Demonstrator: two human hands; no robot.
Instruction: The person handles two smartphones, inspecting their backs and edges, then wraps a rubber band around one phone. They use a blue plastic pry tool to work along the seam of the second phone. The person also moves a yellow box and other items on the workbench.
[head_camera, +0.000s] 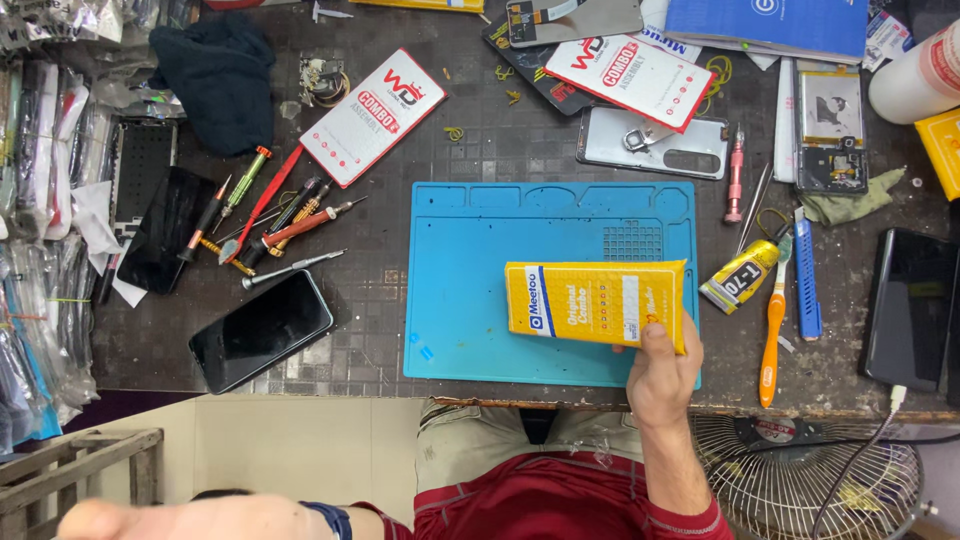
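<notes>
My right hand (662, 375) grips the right end of a flat yellow box (590, 302) with a blue stripe, holding it level over the blue work mat (470, 260). My left hand (150, 518) is blurred at the bottom left, below the table edge, away from everything on the bench; its fingers are not clear enough to read. A black phone (262, 330) lies face up to the left of the mat.
Several screwdrivers (270, 230) lie left of the mat, with two white-and-red flat boxes (372, 118) and a dark cloth (220, 75) behind. A glue tube (738, 277), orange toothbrush (772, 335) and blue tool (806, 275) lie on the right. A fan (800, 480) stands below.
</notes>
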